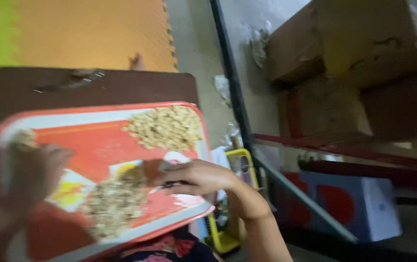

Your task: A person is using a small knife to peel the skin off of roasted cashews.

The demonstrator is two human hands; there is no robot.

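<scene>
Blurred and closest to the lens, the left hand (33,170) is lying over the near-left part of the red-orange rectangular plastic tray (96,140); its fingers are showing as a soft smear, so I cannot tell whether they are spread or closed, or whether they are holding anything. Toward the tray's near-right corner, the right hand (196,177) is curling its fingers narrowly around a small dark object (172,184), too blurred to identify, with the fingertips sitting just beside the darker speckled heap of small pieces (113,201). That heap is lying on the tray's near middle. At the tray's far-right corner a pale heap of light tan nut-like pieces (167,127) is resting, well apart from the darker heap. A few pale pieces (24,138) are sitting at the tray's far-left corner, just beyond the left hand.

Under the tray, a dark brown table (92,87) is sticking out on the far side. Beyond the table an orange foam mat (92,31) is covering the floor. Right of the tray, brown cardboard boxes (354,63) are standing stacked, and a yellow plastic basket (245,162) is showing just beside the tray's right edge.
</scene>
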